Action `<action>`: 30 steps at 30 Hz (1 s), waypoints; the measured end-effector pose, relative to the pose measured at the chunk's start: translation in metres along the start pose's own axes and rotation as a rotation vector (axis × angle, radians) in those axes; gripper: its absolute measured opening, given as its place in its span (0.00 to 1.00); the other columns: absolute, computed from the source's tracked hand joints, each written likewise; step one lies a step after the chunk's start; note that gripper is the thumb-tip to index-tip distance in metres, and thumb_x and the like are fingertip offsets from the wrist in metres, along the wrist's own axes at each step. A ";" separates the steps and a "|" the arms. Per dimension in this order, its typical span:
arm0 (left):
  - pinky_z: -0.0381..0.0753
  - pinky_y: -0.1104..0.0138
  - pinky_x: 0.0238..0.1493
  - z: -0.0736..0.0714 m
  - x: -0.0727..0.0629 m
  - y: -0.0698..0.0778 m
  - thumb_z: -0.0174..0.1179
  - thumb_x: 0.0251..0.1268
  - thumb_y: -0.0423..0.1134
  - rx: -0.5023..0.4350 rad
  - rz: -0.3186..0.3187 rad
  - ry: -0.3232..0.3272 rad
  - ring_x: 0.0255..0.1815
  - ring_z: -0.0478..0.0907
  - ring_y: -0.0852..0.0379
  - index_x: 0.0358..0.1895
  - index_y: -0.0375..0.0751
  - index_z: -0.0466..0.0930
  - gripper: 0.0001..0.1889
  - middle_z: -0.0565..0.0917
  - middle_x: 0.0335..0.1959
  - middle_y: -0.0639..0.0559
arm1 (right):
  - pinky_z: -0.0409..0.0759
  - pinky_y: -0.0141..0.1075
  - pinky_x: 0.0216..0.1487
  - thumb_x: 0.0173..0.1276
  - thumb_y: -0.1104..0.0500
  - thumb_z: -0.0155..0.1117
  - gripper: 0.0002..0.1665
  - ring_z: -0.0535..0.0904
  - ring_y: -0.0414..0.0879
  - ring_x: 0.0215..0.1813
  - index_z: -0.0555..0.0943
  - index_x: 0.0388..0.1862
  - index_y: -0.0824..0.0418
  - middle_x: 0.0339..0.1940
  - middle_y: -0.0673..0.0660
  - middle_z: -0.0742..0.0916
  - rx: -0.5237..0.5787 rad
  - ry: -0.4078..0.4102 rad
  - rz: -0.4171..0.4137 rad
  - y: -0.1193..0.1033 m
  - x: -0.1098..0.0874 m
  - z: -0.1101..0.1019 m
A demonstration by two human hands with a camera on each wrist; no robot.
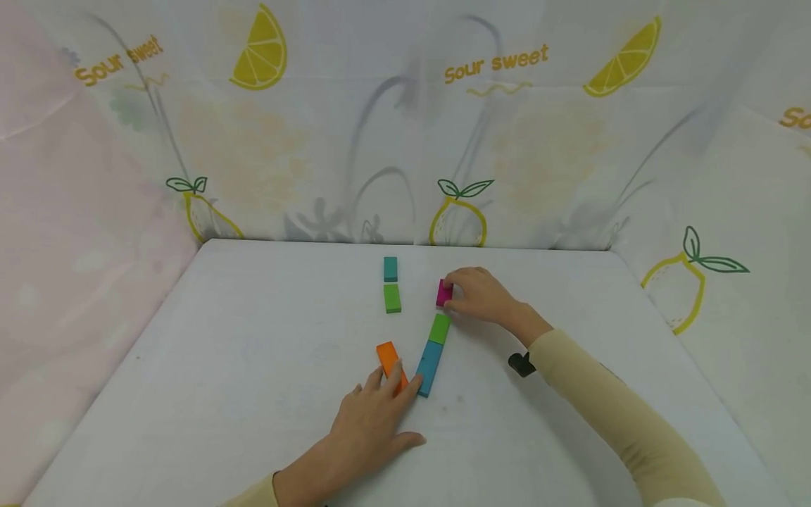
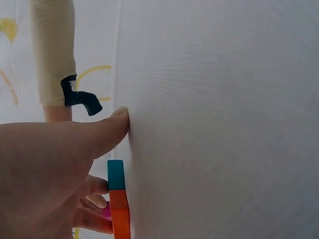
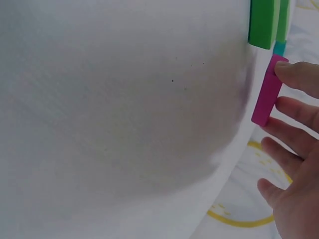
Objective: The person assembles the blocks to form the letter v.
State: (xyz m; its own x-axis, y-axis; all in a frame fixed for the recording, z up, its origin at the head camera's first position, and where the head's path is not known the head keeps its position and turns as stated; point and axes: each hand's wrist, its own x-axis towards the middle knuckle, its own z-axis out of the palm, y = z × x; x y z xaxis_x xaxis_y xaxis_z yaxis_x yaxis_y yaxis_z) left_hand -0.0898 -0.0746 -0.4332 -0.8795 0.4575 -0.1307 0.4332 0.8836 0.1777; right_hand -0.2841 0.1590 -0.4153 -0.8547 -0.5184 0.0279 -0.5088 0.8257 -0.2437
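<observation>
My right hand pinches a magenta block between thumb and fingertips. In the right wrist view the magenta block stands tilted, near the end of a green block. In the head view that green block lies end to end with a longer blue block. My left hand reaches over an orange block with fingers extended; one fingertip touches the blue block's near end. The left fingers hide the orange block's near part. The left thumb points sideways, apart from the blocks.
Farther back on the white table, a teal block and another green block lie in line with a small gap. A lemon-print cloth hangs behind the table. A black device sits at the right wrist.
</observation>
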 end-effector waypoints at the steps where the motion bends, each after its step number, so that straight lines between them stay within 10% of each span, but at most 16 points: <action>1: 0.81 0.41 0.54 0.000 0.000 0.000 0.58 0.56 0.73 -0.001 0.000 -0.003 0.70 0.68 0.36 0.75 0.60 0.63 0.44 0.65 0.77 0.44 | 0.68 0.53 0.72 0.65 0.51 0.68 0.20 0.78 0.52 0.62 0.81 0.53 0.58 0.54 0.55 0.87 -0.002 -0.001 0.001 0.000 -0.001 0.000; 30: 0.81 0.42 0.53 0.001 0.000 -0.001 0.59 0.56 0.72 0.004 0.016 0.027 0.70 0.68 0.36 0.75 0.59 0.64 0.44 0.66 0.76 0.43 | 0.72 0.51 0.69 0.64 0.52 0.70 0.18 0.80 0.52 0.60 0.83 0.49 0.59 0.51 0.55 0.88 0.017 0.024 -0.017 0.003 -0.010 0.009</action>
State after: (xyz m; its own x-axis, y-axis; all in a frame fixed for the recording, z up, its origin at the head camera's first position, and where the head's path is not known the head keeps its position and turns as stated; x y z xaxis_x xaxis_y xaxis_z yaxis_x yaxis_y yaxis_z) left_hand -0.0895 -0.0751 -0.4346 -0.8776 0.4686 -0.1015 0.4479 0.8768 0.1752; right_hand -0.2763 0.1646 -0.4250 -0.8483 -0.5266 0.0554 -0.5216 0.8129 -0.2591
